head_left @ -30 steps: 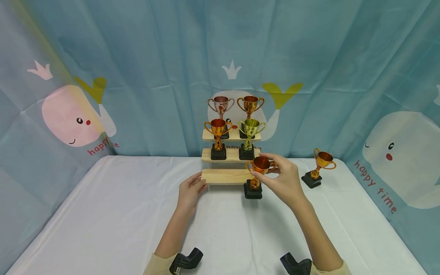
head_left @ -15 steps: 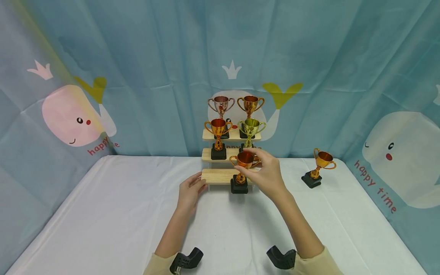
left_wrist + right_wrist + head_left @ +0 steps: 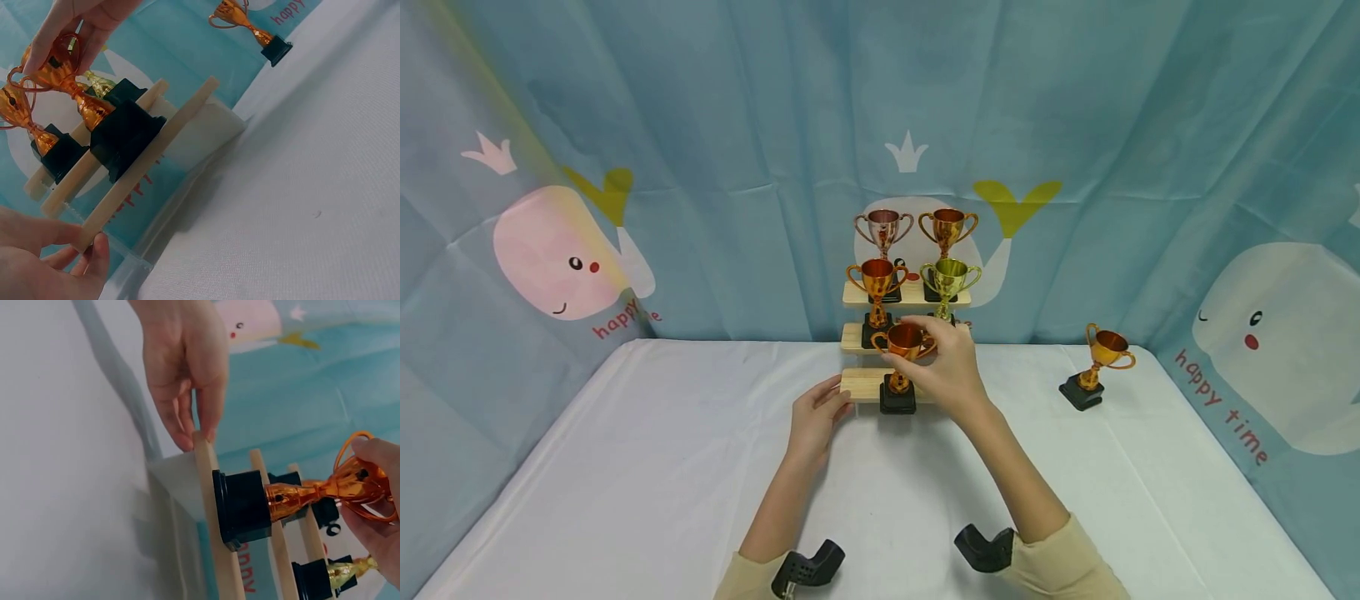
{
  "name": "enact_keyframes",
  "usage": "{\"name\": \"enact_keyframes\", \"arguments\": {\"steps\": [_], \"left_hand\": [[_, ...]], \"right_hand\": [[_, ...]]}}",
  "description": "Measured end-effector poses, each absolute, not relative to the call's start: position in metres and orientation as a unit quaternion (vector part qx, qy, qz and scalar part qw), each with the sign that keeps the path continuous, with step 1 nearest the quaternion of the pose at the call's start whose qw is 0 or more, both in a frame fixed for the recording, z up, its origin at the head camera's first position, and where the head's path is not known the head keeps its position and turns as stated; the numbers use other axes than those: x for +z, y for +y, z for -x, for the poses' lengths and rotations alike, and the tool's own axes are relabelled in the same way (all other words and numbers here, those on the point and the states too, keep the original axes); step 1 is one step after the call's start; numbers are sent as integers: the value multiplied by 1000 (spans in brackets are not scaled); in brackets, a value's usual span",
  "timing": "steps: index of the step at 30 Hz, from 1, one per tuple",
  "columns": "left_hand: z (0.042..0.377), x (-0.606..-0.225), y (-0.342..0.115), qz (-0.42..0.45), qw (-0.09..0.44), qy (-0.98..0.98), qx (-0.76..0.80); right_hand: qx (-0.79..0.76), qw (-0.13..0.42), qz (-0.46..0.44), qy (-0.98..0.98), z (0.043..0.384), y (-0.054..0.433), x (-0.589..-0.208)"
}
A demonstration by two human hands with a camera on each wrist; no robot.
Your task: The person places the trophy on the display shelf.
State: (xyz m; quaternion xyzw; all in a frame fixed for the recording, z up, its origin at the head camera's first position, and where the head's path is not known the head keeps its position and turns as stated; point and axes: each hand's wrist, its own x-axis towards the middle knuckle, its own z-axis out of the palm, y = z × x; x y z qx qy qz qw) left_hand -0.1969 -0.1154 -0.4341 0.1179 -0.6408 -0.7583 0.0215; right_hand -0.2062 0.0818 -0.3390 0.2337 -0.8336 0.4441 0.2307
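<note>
In the head view, my right hand (image 3: 951, 371) holds an orange-bronze trophy (image 3: 898, 395) by its cup, thumb and fingers around it. The trophy's black base is at the lowest wooden board of a three-step stand; in the right wrist view the base (image 3: 245, 506) appears to meet that board (image 3: 215, 487). My left hand (image 3: 812, 421) pinches the left end of the lowest board (image 3: 861, 385). An orange trophy (image 3: 877, 287) and a yellow-gold trophy (image 3: 948, 279) stand on the middle board, the latter's base partly hidden by my right hand.
A rose-coloured trophy (image 3: 883, 227) and a gold trophy (image 3: 947, 227) stand on the top board (image 3: 912, 293). Another bronze-gold trophy (image 3: 1097, 367) sits on the white-covered table (image 3: 700, 467) to the right. A blue curtain (image 3: 737, 167) hangs behind.
My right hand has carried the orange-bronze trophy leftward and slightly up, from the right end of the lowest board towards its middle. My left hand has stayed at the board's left end.
</note>
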Motion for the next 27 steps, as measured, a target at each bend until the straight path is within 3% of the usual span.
{"name": "enact_keyframes", "arguments": {"steps": [27], "left_hand": [[197,-434,-115,-123,19,-640,-758]], "right_hand": [[438,225,-232,-839,229,51,-338]]}}
